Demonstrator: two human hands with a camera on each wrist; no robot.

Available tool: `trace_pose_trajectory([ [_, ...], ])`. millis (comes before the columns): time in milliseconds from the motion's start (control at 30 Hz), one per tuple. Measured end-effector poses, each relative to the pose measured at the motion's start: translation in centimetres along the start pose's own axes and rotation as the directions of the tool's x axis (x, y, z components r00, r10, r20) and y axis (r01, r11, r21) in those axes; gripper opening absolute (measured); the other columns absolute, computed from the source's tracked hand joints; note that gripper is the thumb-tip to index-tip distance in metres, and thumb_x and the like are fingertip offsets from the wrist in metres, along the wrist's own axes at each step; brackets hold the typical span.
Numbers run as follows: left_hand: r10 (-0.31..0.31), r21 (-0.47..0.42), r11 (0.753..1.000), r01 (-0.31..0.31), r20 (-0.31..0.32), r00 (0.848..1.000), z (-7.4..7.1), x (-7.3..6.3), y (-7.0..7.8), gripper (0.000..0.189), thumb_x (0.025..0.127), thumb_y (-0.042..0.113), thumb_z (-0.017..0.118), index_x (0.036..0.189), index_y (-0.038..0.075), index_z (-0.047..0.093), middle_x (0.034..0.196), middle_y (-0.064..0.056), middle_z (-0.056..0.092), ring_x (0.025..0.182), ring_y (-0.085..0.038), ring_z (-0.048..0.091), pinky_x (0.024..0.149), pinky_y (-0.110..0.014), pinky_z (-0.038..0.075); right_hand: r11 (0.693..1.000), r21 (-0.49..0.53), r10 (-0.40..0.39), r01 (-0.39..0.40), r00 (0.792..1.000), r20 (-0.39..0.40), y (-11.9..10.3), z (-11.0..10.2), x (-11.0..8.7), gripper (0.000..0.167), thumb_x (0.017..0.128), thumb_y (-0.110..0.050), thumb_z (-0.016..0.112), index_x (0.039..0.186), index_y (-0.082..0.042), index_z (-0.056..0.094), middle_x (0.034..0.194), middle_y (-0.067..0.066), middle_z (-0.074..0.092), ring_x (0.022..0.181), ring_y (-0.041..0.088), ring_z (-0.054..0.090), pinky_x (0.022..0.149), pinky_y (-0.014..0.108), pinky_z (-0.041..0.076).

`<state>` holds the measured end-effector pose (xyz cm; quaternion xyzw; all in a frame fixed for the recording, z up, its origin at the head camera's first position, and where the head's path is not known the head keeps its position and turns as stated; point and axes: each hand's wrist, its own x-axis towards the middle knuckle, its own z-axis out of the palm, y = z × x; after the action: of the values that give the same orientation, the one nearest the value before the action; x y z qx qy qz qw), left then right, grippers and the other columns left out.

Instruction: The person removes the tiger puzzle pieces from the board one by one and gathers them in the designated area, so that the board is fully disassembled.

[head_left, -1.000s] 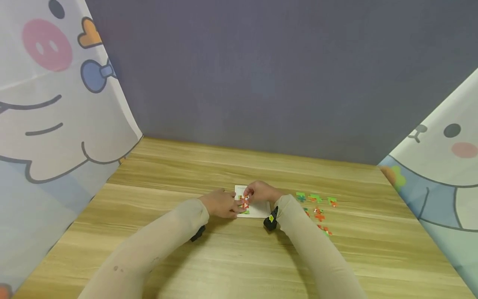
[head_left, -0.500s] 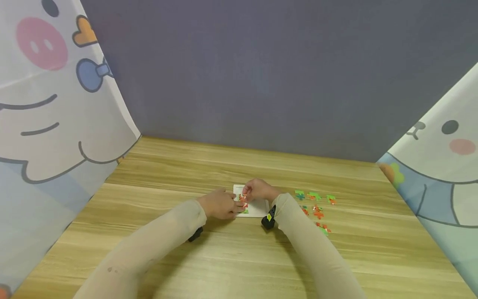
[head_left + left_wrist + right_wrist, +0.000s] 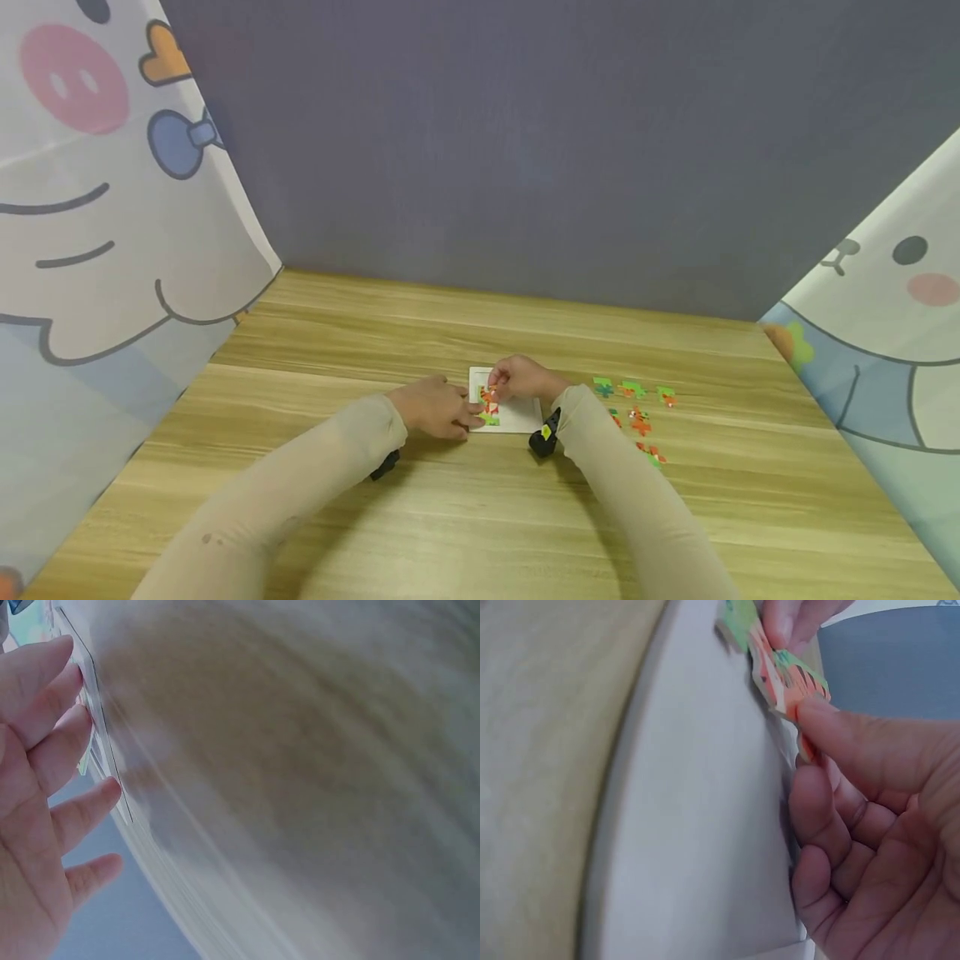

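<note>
A white puzzle tray (image 3: 521,417) lies on the table, with joined orange, red and green jigsaw pieces (image 3: 488,408) along its left side. My left hand (image 3: 433,407) lies at the tray's left edge, its fingertips touching the joined pieces. In the left wrist view, the left fingers (image 3: 67,742) are extended and spread. My right hand (image 3: 522,377) is over the tray's upper part. Its thumb and fingers pinch an orange puzzle piece (image 3: 804,694), seen in the right wrist view, at the end of the joined pieces. Whether that piece is fully seated cannot be seen.
Several loose puzzle pieces (image 3: 640,421), green and orange, lie spread on the wooden table (image 3: 450,525) to the right of the tray. A grey wall (image 3: 480,167) stands behind the table, with cartoon-printed cloth at both sides.
The left fingers have drawn back slightly to the left, showing more of the joined pieces. The right hand keeps its pinch at nearly the same spot. The head view has shifted a little.
</note>
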<state>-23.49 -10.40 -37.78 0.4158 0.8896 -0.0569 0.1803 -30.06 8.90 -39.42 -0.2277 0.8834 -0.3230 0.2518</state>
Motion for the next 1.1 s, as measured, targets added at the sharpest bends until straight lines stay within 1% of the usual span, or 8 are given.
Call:
trace_pose_trajectory([
  [133, -0.003, 0.012, 1.0, 0.003, 0.003, 1.0, -0.04, -0.03, 0.1, 0.041, 0.097, 0.039, 0.054, 0.137, 0.029, 0.054, 0.144, 0.011, 0.042, 0.138, -0.026, 0.034, 0.108, -0.055, 0.028, 0.999, 0.031, -0.017, 0.017, 1.0, 0.002, 0.11, -0.09, -0.08, 0.011, 0.08, 0.007, 0.069, 0.088, 0.002, 0.065, 0.073, -0.001, 0.058, 0.066, 0.008, 0.048, 0.059, 0.018, 0.04],
  [233, -0.004, 0.032, 0.999, 0.004, -0.007, 1.0, 0.06, -0.16, 0.14, 0.042, 0.097, 0.04, 0.053, 0.138, 0.029, 0.054, 0.145, 0.01, 0.041, 0.138, -0.026, 0.034, 0.108, -0.055, 0.03, 0.998, 0.053, -0.032, 0.032, 0.999, 0.002, 0.13, -0.08, -0.08, 0.01, 0.08, 0.008, 0.068, 0.088, 0.003, 0.064, 0.073, -0.001, 0.057, 0.065, 0.008, 0.048, 0.059, 0.019, 0.04],
  [333, 0.009, 0.054, 0.998, -0.008, -0.024, 1.0, 0.13, -0.38, 0.15, 0.043, 0.098, 0.04, 0.053, 0.139, 0.028, 0.053, 0.146, 0.008, 0.041, 0.137, -0.027, 0.035, 0.106, -0.055, 0.032, 0.997, 0.067, -0.036, 0.036, 0.999, 0.001, 0.19, -0.09, -0.04, 0.01, 0.081, 0.009, 0.067, 0.088, 0.003, 0.064, 0.073, -0.001, 0.057, 0.064, 0.008, 0.047, 0.058, 0.018, 0.04],
  [467, 0.015, 0.06, 0.998, -0.013, -0.033, 0.999, 0.2, -0.63, 0.13, 0.044, 0.098, 0.04, 0.052, 0.141, 0.027, 0.051, 0.148, 0.008, 0.039, 0.137, -0.027, 0.036, 0.105, -0.054, 0.034, 0.996, 0.084, -0.042, 0.042, 0.999, -0.004, 0.28, -0.13, -0.06, 0.009, 0.082, 0.009, 0.066, 0.089, 0.004, 0.064, 0.073, 0.0, 0.058, 0.064, 0.008, 0.048, 0.058, 0.019, 0.041],
  [700, -0.007, 0.036, 0.999, 0.008, -0.01, 1.0, 0.3, -0.52, 0.08, 0.046, 0.099, 0.04, 0.051, 0.143, 0.028, 0.048, 0.149, 0.01, 0.037, 0.138, -0.026, 0.034, 0.107, -0.054, 0.032, 0.995, 0.082, -0.052, 0.053, 0.998, -0.019, 0.3, -0.24, -0.14, 0.009, 0.082, 0.008, 0.066, 0.089, 0.003, 0.064, 0.073, -0.001, 0.058, 0.065, 0.008, 0.048, 0.059, 0.02, 0.04],
  [867, -0.022, 0.015, 1.0, 0.022, 0.011, 1.0, 0.12, -0.44, 0.2, 0.045, 0.098, 0.04, 0.052, 0.142, 0.029, 0.049, 0.148, 0.01, 0.038, 0.138, -0.026, 0.035, 0.107, -0.054, 0.03, 0.991, 0.109, -0.07, 0.073, 0.997, -0.027, 0.38, -0.12, -0.19, 0.007, 0.081, 0.008, 0.067, 0.084, 0.002, 0.064, 0.068, -0.003, 0.057, 0.061, 0.007, 0.047, 0.057, 0.019, 0.039],
  [933, -0.029, 0.011, 1.0, 0.029, 0.018, 0.999, 0.11, -0.38, 0.26, 0.045, 0.098, 0.04, 0.052, 0.142, 0.029, 0.049, 0.148, 0.01, 0.039, 0.137, -0.026, 0.035, 0.108, -0.054, 0.03, 0.989, 0.112, -0.09, 0.093, 0.995, -0.031, 0.46, -0.05, -0.23, 0.007, 0.081, 0.009, 0.067, 0.082, 0.003, 0.064, 0.066, -0.003, 0.057, 0.06, 0.006, 0.048, 0.056, 0.019, 0.039],
  [1100, -0.047, 0.002, 0.999, 0.047, 0.032, 0.998, 0.13, -0.25, 0.46, 0.046, 0.097, 0.041, 0.054, 0.141, 0.03, 0.049, 0.147, 0.012, 0.039, 0.137, -0.025, 0.035, 0.109, -0.053, 0.028, 0.99, 0.099, -0.099, 0.103, 0.994, -0.043, 0.48, 0.18, -0.47, 0.007, 0.08, 0.009, 0.067, 0.081, 0.003, 0.064, 0.066, -0.004, 0.057, 0.059, 0.006, 0.047, 0.055, 0.019, 0.039],
])
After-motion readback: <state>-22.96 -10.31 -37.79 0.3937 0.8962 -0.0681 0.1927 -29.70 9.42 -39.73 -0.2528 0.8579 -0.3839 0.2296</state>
